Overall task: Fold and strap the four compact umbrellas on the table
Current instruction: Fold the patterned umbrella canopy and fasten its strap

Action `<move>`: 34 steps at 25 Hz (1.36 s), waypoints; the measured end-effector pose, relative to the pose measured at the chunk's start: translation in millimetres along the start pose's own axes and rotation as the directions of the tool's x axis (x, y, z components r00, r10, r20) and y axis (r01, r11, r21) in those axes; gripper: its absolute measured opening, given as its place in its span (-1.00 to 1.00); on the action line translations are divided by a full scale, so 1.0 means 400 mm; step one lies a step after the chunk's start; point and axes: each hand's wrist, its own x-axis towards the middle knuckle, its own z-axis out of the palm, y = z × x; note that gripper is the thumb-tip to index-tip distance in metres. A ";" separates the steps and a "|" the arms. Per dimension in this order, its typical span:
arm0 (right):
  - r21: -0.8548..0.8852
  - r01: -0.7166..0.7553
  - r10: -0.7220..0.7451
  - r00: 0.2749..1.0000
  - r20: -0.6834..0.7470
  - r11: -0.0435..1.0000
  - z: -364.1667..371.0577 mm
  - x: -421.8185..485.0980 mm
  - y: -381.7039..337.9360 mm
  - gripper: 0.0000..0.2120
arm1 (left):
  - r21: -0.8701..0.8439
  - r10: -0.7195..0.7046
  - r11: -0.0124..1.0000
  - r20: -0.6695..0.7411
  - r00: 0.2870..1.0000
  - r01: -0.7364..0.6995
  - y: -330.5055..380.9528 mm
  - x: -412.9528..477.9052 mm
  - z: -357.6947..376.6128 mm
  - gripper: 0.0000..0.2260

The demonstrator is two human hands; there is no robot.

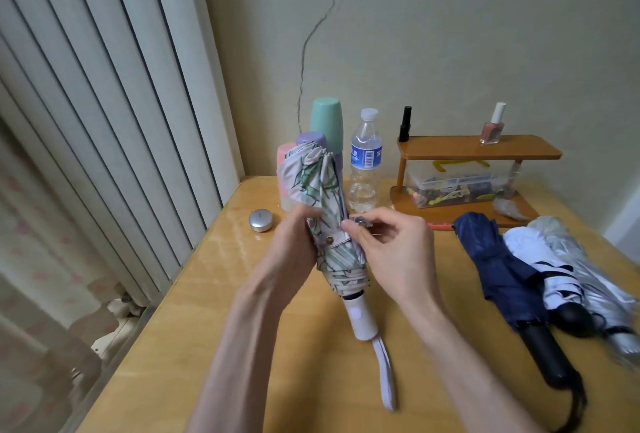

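Observation:
A leaf-patterned white umbrella is held upright above the wooden table, its white handle pointing down toward me with a lavender wrist loop hanging. My left hand grips the bundled canopy from the left. My right hand pinches the free end of its closure strap on the right side; a snap stud shows on the canopy. At the right lie a navy umbrella with a black handle, a pale blue-white umbrella and a silver umbrella, side by side.
Behind the held umbrella stand pastel cups and a water bottle. A small wooden shelf with two nail polish bottles and a clear box of clutter sits at the back right. A round silver case lies left. Curtains hang at left.

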 end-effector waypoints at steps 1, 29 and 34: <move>0.082 -0.071 0.071 0.997 0.003 0.994 -0.006 0.006 0.004 -0.92 | 0.026 0.028 0.999 0.028 0.999 -0.028 -0.003 -0.001 -0.010 -0.62; 0.164 -0.035 0.026 0.998 0.057 0.986 0.007 -0.001 0.029 -0.76 | 0.105 0.084 0.992 -0.172 0.982 -0.066 -0.008 -0.027 0.009 -0.66; 0.307 -0.136 0.060 0.967 0.246 0.942 -0.007 0.015 -0.005 -0.78 | 0.117 0.166 0.982 -0.180 0.970 -0.147 0.003 -0.016 0.001 -0.74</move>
